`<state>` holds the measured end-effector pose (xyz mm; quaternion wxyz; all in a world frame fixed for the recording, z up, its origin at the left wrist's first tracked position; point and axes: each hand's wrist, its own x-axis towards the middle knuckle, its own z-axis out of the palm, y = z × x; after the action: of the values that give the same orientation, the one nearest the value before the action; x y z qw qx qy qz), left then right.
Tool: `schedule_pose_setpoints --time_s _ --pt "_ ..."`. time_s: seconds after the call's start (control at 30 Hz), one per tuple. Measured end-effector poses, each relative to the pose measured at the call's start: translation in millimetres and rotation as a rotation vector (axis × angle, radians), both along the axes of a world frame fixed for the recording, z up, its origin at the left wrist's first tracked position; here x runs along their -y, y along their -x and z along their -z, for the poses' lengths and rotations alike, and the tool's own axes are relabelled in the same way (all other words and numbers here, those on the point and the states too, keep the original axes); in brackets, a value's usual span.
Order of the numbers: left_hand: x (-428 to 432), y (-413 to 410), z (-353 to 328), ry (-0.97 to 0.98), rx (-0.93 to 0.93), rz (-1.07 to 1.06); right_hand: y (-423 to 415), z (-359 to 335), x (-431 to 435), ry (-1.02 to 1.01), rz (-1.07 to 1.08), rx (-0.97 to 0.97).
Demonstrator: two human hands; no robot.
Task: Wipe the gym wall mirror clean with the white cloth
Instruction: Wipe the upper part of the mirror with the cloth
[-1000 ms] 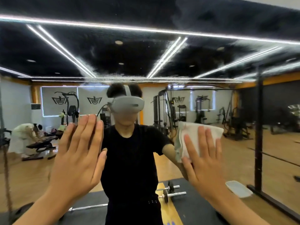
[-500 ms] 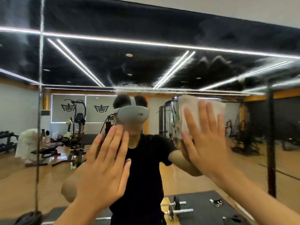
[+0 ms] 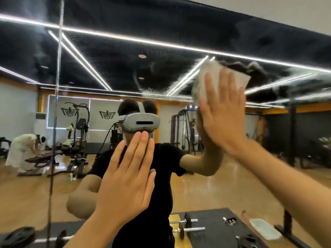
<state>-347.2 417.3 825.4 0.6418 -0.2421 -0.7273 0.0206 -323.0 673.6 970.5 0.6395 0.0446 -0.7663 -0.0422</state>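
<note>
Risks, big to small:

- Mirror [image 3: 107, 51]: wide pane with a vertical seam [image 3: 58, 86] at the left. The cloth covers only a small patch per pass, so gaps between passes are the main failure. The seam edge could snag fabric if a stroke crosses it.
- Left hand [image 3: 129, 179]: fingers straight and together, holding nothing, palm toward the glass low centre (looks planted on it, contact not certain). If it does bear on the pane, it leaves prints where the wipe has to pass.
- Right hand [image 3: 220, 115]: fingers straight and slightly spread, pressing the white cloth [image 3: 213, 77] flat to the glass, nothing curled round it. Pressure alone holds it, so if that eases on a fast stroke the cloth slides out and drops.
- Cloth sits upper right on the pane, over the reflected ceiling, top edge poking above the fingertips. Its left edge looks grey-green, which I read as soiled, and that would smear dirt back on.
- Hazy streaks [image 3: 268, 68] just right of the cloth: easy to miss against the dark reflection.
</note>
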Motion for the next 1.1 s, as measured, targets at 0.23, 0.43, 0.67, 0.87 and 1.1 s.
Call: schedule_pose_setpoints --time_s 0.23,0.43,0.67,0.87,1.1 --pt "1.2 2.1 0.8 -0.002 -0.003 0.011 -19.6 118.5 -46.8 -0.556 0.052 0.213" --pt "-1.1 4.0 1.5 0.008 -0.009 0.001 -13.9 -13.7 -37.1 0.018 0.054 0.053" --pt "2.1 2.8 0.0 0.013 -0.018 -0.002 8.1 19.1 83.2 -0.397 -0.022 0.067" --pt "1.4 4.2 1.2 0.007 -0.019 0.005 -17.7 40.7 -50.4 -0.544 0.035 0.161" --pt "-1.8 4.9 1.6 0.01 -0.013 -0.011 -16.8 -28.5 -83.4 0.226 0.116 0.044"
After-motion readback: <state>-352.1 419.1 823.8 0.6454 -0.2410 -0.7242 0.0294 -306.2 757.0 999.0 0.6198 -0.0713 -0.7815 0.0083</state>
